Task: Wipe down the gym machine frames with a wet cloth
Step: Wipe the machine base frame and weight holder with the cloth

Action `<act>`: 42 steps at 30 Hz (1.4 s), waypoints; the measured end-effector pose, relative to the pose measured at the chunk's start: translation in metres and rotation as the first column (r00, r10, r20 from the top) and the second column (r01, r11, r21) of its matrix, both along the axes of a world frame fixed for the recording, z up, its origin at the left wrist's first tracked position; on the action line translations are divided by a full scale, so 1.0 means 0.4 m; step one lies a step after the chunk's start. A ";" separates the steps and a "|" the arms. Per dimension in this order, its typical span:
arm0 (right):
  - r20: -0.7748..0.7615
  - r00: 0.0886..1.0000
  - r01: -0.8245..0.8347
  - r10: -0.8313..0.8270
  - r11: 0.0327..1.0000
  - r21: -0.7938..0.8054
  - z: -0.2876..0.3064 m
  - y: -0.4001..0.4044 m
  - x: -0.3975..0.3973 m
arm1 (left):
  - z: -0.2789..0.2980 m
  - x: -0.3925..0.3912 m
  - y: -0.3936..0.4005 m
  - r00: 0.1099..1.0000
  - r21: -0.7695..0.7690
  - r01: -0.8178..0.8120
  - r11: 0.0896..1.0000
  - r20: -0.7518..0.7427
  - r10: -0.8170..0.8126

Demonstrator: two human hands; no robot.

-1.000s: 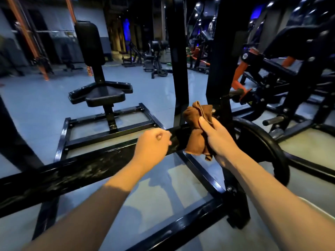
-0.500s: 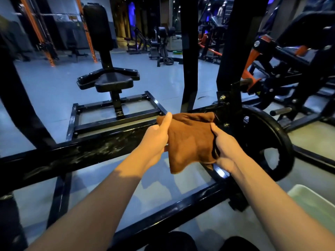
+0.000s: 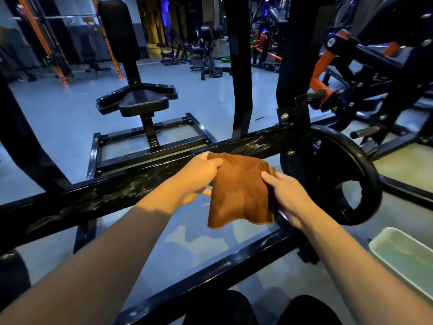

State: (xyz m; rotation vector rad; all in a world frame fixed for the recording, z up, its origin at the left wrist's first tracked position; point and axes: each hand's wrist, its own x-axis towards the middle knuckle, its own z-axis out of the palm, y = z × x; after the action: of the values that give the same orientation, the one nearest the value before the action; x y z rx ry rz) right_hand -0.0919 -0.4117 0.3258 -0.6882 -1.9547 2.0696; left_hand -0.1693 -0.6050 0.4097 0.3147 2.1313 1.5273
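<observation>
A brown cloth (image 3: 239, 191) hangs spread out in front of the black frame bar (image 3: 112, 195), which slopes up to the right and shows wet streaks. My left hand (image 3: 196, 177) pinches the cloth's upper left corner. My right hand (image 3: 285, 195) grips its right edge, thumb on the front. The cloth's lower edge hangs free below the bar.
A black weight plate (image 3: 351, 179) sits on the frame's right end. A lower black frame rail (image 3: 210, 277) runs across near my knees. A pale green basin (image 3: 405, 256) stands on the floor at the right. A black seat (image 3: 143, 102) with its base stands beyond the bar.
A second ago my right hand alone held the bunched cloth against the bar while my left fist rested there. Both hands have since opened the cloth out and hold it spread.
</observation>
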 end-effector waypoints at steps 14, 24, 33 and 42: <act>-0.307 0.948 0.029 0.086 0.935 0.353 0.017 -0.150 0.055 | -0.080 0.019 0.036 0.993 0.195 -0.065 0.979 0.106 0.045; -0.194 0.980 0.145 -0.036 0.795 0.589 0.030 -0.083 0.023 | -0.093 0.041 0.045 0.990 0.246 -0.100 0.964 0.118 0.072; -0.340 0.933 0.188 0.121 0.642 0.743 -0.026 -0.155 0.052 | -0.090 0.036 0.077 0.990 0.302 -0.093 0.949 0.131 0.055; -0.051 0.911 -0.412 0.409 0.895 -0.171 0.042 -0.046 0.020 | -0.093 0.006 0.080 0.951 0.429 -0.121 0.895 0.309 -0.020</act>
State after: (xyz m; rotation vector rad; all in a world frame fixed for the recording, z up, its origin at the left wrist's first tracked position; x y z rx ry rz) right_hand -0.0838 -0.4303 0.3425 -0.3018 -2.0662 2.5087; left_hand -0.1669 -0.5729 0.3723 0.1582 1.5483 1.9489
